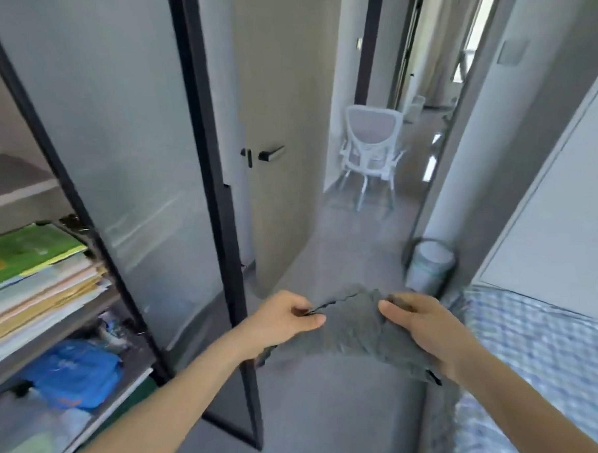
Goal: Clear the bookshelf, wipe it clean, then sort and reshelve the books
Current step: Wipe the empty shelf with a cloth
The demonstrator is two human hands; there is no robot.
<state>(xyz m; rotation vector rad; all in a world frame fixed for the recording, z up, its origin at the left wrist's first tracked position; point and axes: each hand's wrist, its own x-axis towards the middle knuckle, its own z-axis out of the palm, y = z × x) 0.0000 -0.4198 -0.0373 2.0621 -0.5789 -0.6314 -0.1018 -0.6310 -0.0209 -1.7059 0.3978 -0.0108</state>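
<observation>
No words or numbers can be read anywhere. The flat green book cover [28, 252] at the left edge of the frame has some pale marks on it, but they are too blurry to read. The soft blue bag [74, 373] in the lower left of the frame has a small orange mark near its bottom. That is too blurry to read as well.

hands [282, 317] [420, 327] 2 | cloth [350, 330] 1 | chair [373, 154] 1 | bin [429, 265] 1 | book stack [36, 282] 1

Bookshelf [29, 272] left, bed [543, 352] right, chair [373, 154] ahead
</observation>
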